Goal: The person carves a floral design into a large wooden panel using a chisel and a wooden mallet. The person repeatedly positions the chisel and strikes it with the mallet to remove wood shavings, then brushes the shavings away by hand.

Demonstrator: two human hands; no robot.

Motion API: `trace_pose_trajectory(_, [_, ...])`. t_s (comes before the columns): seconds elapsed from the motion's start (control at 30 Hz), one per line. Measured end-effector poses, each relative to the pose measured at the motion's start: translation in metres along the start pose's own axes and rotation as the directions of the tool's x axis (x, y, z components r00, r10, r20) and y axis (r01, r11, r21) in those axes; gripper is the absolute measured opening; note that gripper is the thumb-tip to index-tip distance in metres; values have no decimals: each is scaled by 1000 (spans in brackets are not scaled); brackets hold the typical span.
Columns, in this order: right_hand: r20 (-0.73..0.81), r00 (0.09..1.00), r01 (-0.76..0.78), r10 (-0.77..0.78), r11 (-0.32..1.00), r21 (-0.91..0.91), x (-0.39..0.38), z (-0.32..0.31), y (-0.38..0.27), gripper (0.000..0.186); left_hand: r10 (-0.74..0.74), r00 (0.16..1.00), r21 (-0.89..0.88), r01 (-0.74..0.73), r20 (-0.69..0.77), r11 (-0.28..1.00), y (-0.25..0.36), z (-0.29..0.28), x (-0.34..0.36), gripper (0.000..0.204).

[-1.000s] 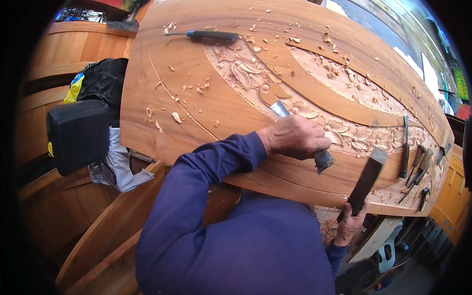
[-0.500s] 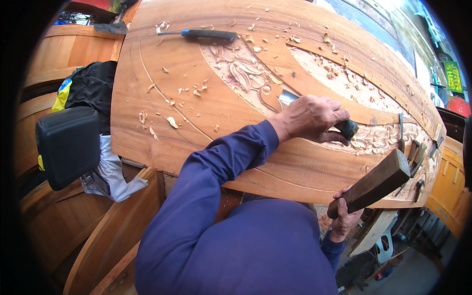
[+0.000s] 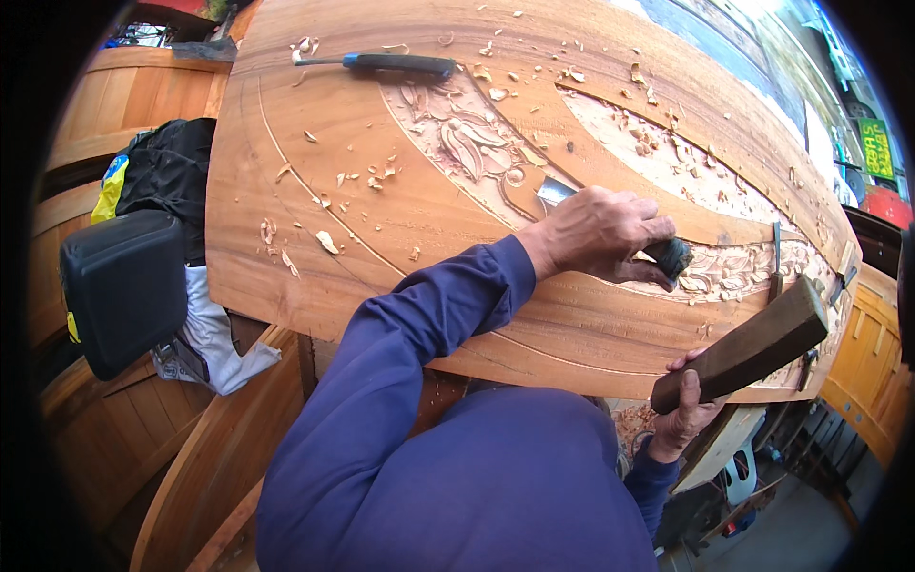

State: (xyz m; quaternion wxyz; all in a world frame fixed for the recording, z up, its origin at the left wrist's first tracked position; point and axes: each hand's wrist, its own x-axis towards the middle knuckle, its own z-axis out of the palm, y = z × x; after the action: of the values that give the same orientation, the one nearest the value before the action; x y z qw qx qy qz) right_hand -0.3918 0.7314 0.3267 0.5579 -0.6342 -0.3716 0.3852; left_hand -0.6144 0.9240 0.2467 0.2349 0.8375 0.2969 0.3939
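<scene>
My left hand (image 3: 596, 229) is closed round a chisel, over the middle of a wooden panel. The chisel's wide bright blade (image 3: 554, 192) comes out on the left, beside a carved scroll, and its dark handle end (image 3: 673, 255) on the right. Whether the edge touches the wood I cannot tell. Low on the right, my right hand (image 3: 682, 419) grips one end of a dark squared wooden block (image 3: 748, 345), tilted up to the right over the panel's near edge. Leafy relief carving (image 3: 469, 148) runs across the panel (image 3: 315, 195) on both sides of my left hand.
A second chisel (image 3: 400, 63) with a black handle lies at the panel's far left. Several more tools, one a slim chisel (image 3: 777, 257), lie at the right end. Curled shavings (image 3: 327, 242) are scattered about. Left of the panel stands a black case (image 3: 124, 291) beside a dark bag (image 3: 172, 172).
My right hand has moved the wooden block to the right. My left hand and its chisel stay at nearly the same place on the panel. The whole view has shifted slightly.
</scene>
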Motion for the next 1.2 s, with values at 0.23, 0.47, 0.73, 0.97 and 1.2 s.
trace_pose_trajectory(0.23, [-165, 984, -79, 59, 989, -122, 5, 29, 18, 56, 16, 998, -13, -16, -56, 1000, 0, -1, -2, 49])
trace_pose_trajectory(0.47, [-34, 992, -123, 119, 960, -252, -7, 60, 27, 83, 25, 998, -30, -27, -54, 999, -5, -4, -6, 48])
trace_pose_trajectory(0.73, [38, 999, 6, 6, 950, -313, 3, 74, 28, 63, 5, 999, -43, -3, 42, 999, -8, -7, -5, 48])
trace_pose_trajectory(0.97, [-115, 993, -29, 15, 992, -125, 12, 63, 28, 51, 7, 997, -84, -13, -77, 996, -7, -8, -5, 46])
trace_pose_trajectory(1.2, [-68, 997, -49, 33, 968, -248, 24, 62, 27, 48, -38, 998, -61, 34, -52, 998, -10, -8, -4, 43])
